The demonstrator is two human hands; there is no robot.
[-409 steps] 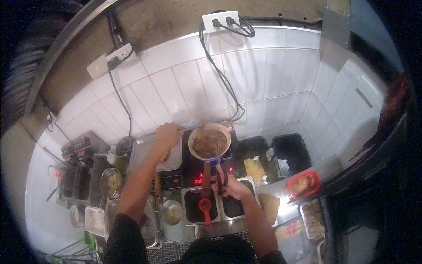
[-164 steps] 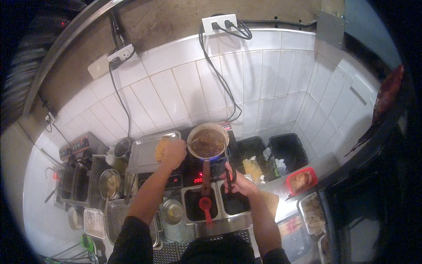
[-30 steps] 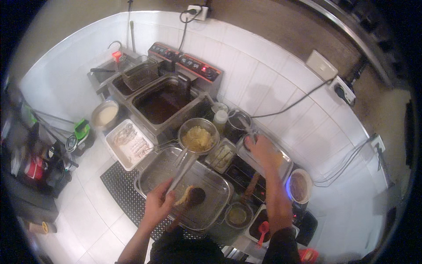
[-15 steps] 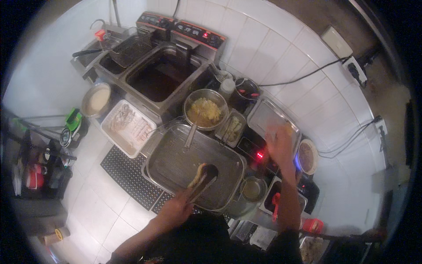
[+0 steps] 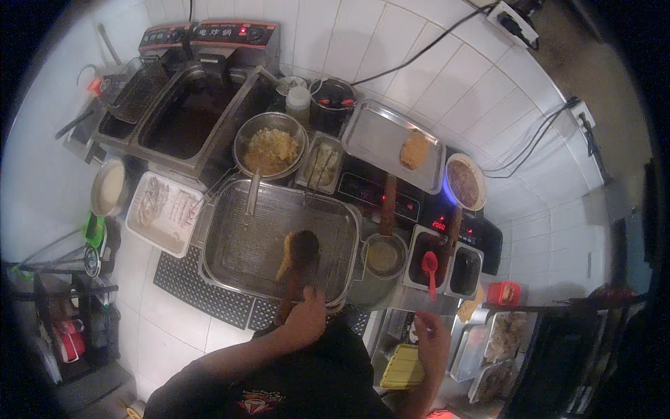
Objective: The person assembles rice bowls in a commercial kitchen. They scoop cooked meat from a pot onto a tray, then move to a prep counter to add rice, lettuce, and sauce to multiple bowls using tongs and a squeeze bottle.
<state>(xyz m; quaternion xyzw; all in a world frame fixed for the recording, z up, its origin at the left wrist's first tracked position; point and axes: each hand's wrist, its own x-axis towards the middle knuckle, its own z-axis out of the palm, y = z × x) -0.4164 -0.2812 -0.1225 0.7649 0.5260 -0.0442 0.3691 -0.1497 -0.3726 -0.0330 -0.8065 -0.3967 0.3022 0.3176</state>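
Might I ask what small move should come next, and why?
Perhaps bring the right hand to the brown handle of the round, pale-rimmed pan: it holds brown food near a lit red display, and no hand touches it.

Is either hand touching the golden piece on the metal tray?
No: the golden piece lies on the metal tray, with the left hand and right hand both well below it in the picture.

Black shirt [image 5: 331, 377], short sleeves [image 5: 183, 380]; small red-and-white print [image 5: 258, 403] on it; forearms [image 5: 244, 357], fingers [image 5: 427, 327] bare.
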